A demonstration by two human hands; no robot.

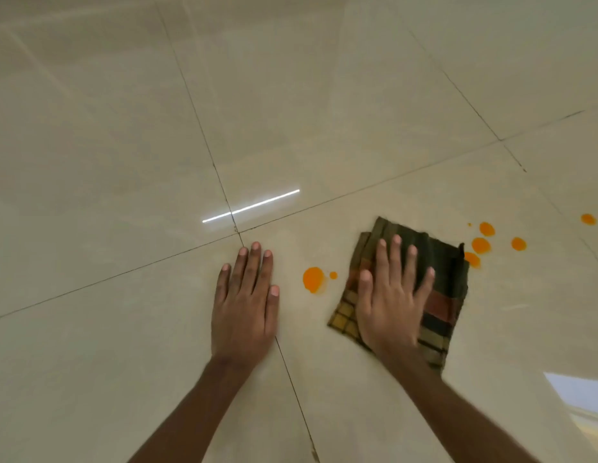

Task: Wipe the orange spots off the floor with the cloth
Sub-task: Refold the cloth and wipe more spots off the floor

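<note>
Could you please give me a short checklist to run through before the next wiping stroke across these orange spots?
1. Cloth lies flat on the floor: ok, folded and spread.
2. Right hand presses on the cloth: ok, palm and fingers spread flat on it.
3. Left hand is clear of the spill: ok, flat on bare tile, apart from the large spot.
4. Spots located: ok, the large spot and a small dot left of the cloth, a cluster to its right.
5. Spots under the cloth are gone: cannot tell, hidden.
6. Cloth has a clean face left: cannot tell.
</note>
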